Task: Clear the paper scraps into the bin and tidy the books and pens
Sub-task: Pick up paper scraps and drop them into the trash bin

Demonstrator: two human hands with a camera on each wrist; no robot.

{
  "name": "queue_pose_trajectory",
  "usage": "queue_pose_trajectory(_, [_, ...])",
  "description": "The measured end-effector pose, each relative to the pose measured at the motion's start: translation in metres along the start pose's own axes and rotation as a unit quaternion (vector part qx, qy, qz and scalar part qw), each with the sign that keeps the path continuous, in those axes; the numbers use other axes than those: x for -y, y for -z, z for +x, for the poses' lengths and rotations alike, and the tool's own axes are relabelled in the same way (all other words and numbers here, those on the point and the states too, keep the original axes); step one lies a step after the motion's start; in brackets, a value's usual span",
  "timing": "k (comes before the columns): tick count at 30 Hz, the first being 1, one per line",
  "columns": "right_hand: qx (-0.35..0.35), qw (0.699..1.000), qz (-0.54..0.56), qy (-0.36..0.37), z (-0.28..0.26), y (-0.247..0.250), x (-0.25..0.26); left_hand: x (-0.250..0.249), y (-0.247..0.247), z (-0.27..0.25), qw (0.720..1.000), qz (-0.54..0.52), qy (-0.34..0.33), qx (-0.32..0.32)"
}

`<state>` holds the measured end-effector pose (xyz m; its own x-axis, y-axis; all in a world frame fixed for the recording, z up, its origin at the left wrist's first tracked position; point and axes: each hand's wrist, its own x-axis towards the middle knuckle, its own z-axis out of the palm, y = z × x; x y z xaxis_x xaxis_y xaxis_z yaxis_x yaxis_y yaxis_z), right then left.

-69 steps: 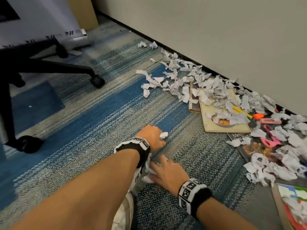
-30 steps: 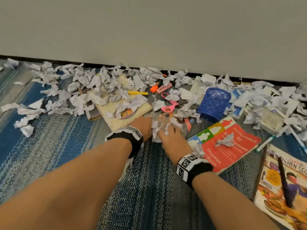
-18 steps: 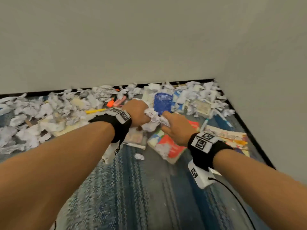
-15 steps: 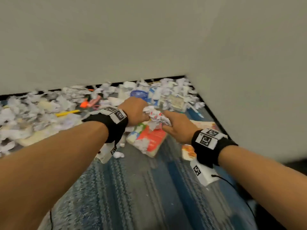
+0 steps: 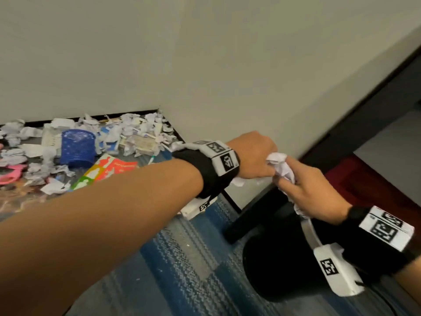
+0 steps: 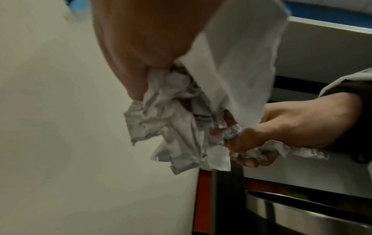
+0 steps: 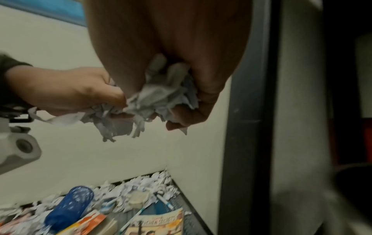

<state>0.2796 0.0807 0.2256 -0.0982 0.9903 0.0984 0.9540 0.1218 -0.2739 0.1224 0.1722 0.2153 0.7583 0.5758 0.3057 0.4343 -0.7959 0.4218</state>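
While the scraps (image 5: 282, 169) sit bunched between them, both hands are raised above the black bin (image 5: 280, 265), which was out of sight 0.5 s ago. The right hand (image 5: 312, 192) has its fingers curled round one side of the wad, and the left hand (image 5: 255, 156) grips the other side, knuckles up; a white strip trails from the left palm in the left wrist view. Each wrist wears a black band with black-and-white square markers. Earlier the hands held the same wad over the red book (image 5: 107, 169); now that book lies well to the left on the blue carpet (image 5: 182, 247). Its cover text is too blurred to read here. Beside it stands a blue mesh cup (image 5: 77, 147), with a pen (image 5: 152, 159) near. A magazine (image 7: 159, 222) reads "KITCHEN SECRETS". More crumpled paper (image 5: 139, 133) fills the corner by the wall (image 5: 205, 65).
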Motion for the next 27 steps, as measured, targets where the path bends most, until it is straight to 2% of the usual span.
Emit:
queue_pose_trajectory(7, [-0.089, 0.992, 0.053, -0.073, -0.069, 0.038, -0.110, -0.107, -0.070, 0.081, 0.998, -0.026, -0.060, 0.009])
queue_pose_trajectory(10, [-0.099, 0.991, 0.050, -0.068, -0.092, 0.035, -0.152, -0.136, -0.111, 0.099, 0.995, 0.013, -0.097, 0.023])
queue_pose_trajectory(13, [-0.074, 0.994, 0.013, -0.080, -0.107, 0.022, -0.187, -0.147, -0.144, 0.110, 0.994, 0.025, -0.090, 0.049])
queue_pose_trajectory(16, [-0.049, 0.989, -0.023, -0.139, -0.113, 0.007, -0.207, -0.149, -0.168, 0.115, 0.991, 0.004, -0.059, 0.120])
queue_pose_trajectory(20, [0.039, 0.986, -0.038, -0.160, -0.116, -0.009, -0.215, -0.149, -0.185, 0.115, 0.971, 0.065, -0.002, 0.229])
queue_pose_trajectory(23, [0.135, 0.977, -0.072, -0.146, -0.114, -0.006, -0.219, -0.148, -0.186, 0.119, 0.953, 0.096, -0.006, 0.286])
queue_pose_trajectory(24, [0.161, 0.973, -0.076, -0.146, -0.112, -0.002, -0.220, -0.148, -0.187, 0.122, 0.961, 0.078, -0.013, 0.267])
queue_pose_trajectory(27, [0.179, 0.965, -0.106, -0.157, -0.107, 0.010, -0.217, -0.145, -0.183, 0.131, 0.993, 0.037, -0.009, 0.113])
